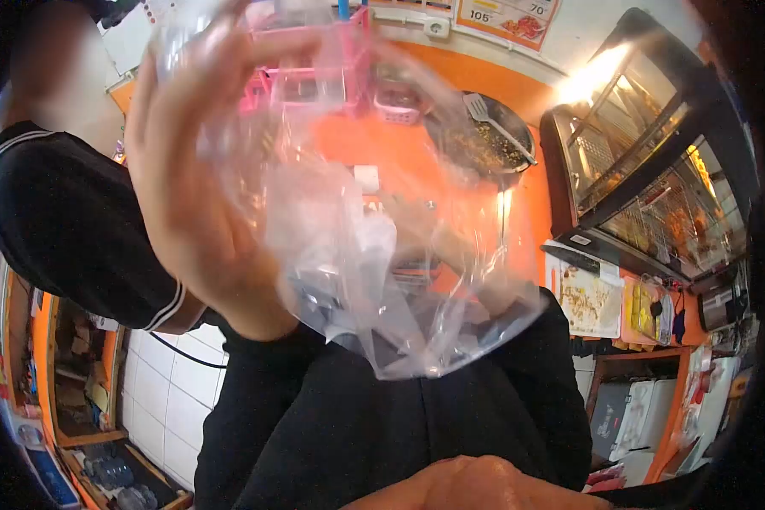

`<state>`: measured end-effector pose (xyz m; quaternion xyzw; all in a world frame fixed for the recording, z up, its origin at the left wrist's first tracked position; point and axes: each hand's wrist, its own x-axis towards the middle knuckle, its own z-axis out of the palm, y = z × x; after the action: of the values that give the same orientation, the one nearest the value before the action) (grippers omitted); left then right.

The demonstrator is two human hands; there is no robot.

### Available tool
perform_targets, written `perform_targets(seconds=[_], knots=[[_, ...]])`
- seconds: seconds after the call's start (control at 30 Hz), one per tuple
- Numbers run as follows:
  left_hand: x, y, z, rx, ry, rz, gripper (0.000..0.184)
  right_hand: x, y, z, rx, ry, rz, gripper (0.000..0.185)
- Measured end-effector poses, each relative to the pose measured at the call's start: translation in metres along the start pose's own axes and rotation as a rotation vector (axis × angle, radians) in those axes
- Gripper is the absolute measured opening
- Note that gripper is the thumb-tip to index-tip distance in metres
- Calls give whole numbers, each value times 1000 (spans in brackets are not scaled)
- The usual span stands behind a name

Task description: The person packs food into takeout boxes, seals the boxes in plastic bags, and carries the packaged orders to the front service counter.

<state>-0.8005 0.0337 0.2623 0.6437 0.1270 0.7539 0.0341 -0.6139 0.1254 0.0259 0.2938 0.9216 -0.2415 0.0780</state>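
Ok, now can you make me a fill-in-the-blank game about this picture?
1. The table is coloured ____.
2. The plastic rack at the back is ____.
3. In the picture, the pan is to the ____ of the glass case.
4. The table shows ____ the clear bag.

Missing words: orange; pink; left; through.

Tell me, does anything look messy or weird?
The white board at the right does: brown smears cover its middle, so it looks dirty. The bag blurs part of the counter, so I can't check everything.
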Motion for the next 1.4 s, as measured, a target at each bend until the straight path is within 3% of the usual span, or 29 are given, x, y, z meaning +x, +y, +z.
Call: perform_targets(seconds=[0.1,0.17,0.27,0.37,0.43,0.47,0.57,0.63,0.77,0.8,0.9,1.0,1.17,1.23,1.3,1.4], knots=[[32,-13,24,-105,-74,-72,33,-21,6,-9,101,2,-50,101],[48,4,64,-120,-110,-235,45,-45,9,-23,211,14,-99,103],[54,-30,107,-290,6,-282,49,-96,17,-56,379,30,-138,105],[55,-56,129,-469,62,-377,47,-157,4,-100,160,48,-36,108],[59,-84,155,-437,234,-621,48,-201,-12,-132,-150,57,66,111],[49,-94,162,-501,246,-696,50,-220,-8,-138,-147,34,99,112],[-14,-129,178,-339,187,-868,23,-267,8,-158,-126,-3,179,114],[-56,-148,178,-279,64,-1082,34,-288,13,-177,-107,-16,183,114],[-121,-177,159,-240,21,-1251,29,-299,28,-212,-117,149,89,115],[-126,-174,156,-245,34,-1292,26,-294,27,-226,-167,133,134,115],[-132,-165,148,-222,-70,-1344,27,-260,46,-250,-195,318,-87,114],[-130,-162,143,-218,-91,-1309,27,-199,64,-264,-2,413,-169,115],[-136,-163,129,-222,81,-1389,26,-87,92,-218,307,640,-313,114],[-150,-171,118,-212,208,-1377,31,-54,112,-181,237,742,-384,117],[-168,-182,104,-187,352,-1337,35,-38,128,-146,268,658,-416,121],[-181,-195,79,-82,307,-1295,41,-41,150,-107,377,367,-245,122]])
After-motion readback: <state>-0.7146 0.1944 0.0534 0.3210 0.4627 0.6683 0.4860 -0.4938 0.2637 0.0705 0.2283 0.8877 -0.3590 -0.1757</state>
